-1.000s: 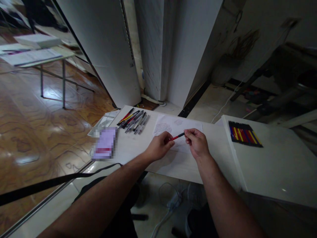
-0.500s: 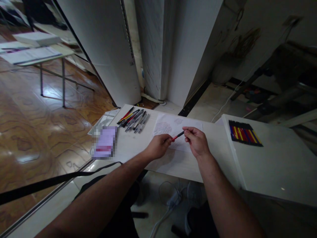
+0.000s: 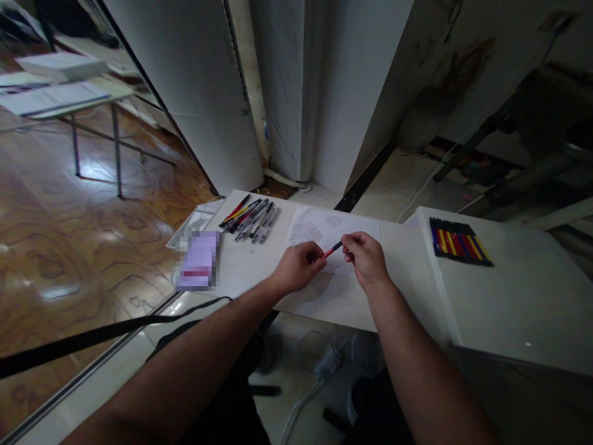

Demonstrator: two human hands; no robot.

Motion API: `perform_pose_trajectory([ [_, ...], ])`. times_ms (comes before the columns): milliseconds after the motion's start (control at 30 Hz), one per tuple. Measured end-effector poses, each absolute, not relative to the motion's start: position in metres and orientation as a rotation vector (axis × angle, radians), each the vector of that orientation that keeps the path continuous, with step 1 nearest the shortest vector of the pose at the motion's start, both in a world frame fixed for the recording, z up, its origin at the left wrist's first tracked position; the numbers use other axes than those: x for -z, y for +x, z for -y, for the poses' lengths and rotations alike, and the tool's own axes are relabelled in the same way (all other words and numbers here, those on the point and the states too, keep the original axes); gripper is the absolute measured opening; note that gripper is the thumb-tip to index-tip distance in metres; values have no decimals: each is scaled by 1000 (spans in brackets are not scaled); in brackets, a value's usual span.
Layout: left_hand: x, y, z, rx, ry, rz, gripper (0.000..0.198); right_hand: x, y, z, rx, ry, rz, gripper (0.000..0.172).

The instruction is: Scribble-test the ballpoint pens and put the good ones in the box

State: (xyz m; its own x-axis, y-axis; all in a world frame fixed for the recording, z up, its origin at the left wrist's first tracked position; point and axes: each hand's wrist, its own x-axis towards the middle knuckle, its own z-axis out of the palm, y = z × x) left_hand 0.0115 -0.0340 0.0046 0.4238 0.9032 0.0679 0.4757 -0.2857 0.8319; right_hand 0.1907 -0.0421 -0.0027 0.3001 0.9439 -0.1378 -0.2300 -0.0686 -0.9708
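Observation:
A red pen with a black end [image 3: 332, 250] is held between both hands, above a sheet of paper [image 3: 333, 225] with handwriting on it. My left hand [image 3: 300, 266] pinches the red end. The fingers of my right hand [image 3: 362, 254] are closed on the black end. Left of the paper, a loose pile of pens [image 3: 250, 219], clear, black, red and yellow, lies on the white table [image 3: 254, 269].
At the table's left edge sits a blurred-out purple item [image 3: 199, 259]. A row of coloured pens [image 3: 458, 241] lies on the adjoining white surface [image 3: 519, 284] at right. A black strap [image 3: 115, 327] crosses the lower left. Behind stands a folding table [image 3: 60, 105].
The fingers of my left hand have shifted around the pen's red end. Both hands still hold the pen, and the camera view has moved slightly.

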Motion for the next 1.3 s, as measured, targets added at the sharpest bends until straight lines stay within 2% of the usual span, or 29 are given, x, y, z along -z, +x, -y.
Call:
perform_pose_trajectory([
  [267, -3, 12, 35, -707, 1916, -1157, 10, -4, 190, 44, -1213, -1158, 764, 23],
  [500, -7, 13, 38, -726, 1963, -1179, 11, -10, 185, 47, -1264, -1128, 737, 34],
  [733, -4, 12, 38, -726, 1997, -1211, 11, -3, 184, 44, -1190, -1213, 730, 34],
  [933, -1, 12, 38, -711, 2018, -1221, 11, -6, 186, 45, -1234, -1148, 761, 23],
  [1133, 0, 12, 38, -720, 2017, -1240, 11, -7, 183, 46, -1251, -1138, 740, 30],
  [1300, -1, 11, 39, -717, 2019, -1235, 12, -4, 184, 45, -1211, -1183, 736, 26],
])
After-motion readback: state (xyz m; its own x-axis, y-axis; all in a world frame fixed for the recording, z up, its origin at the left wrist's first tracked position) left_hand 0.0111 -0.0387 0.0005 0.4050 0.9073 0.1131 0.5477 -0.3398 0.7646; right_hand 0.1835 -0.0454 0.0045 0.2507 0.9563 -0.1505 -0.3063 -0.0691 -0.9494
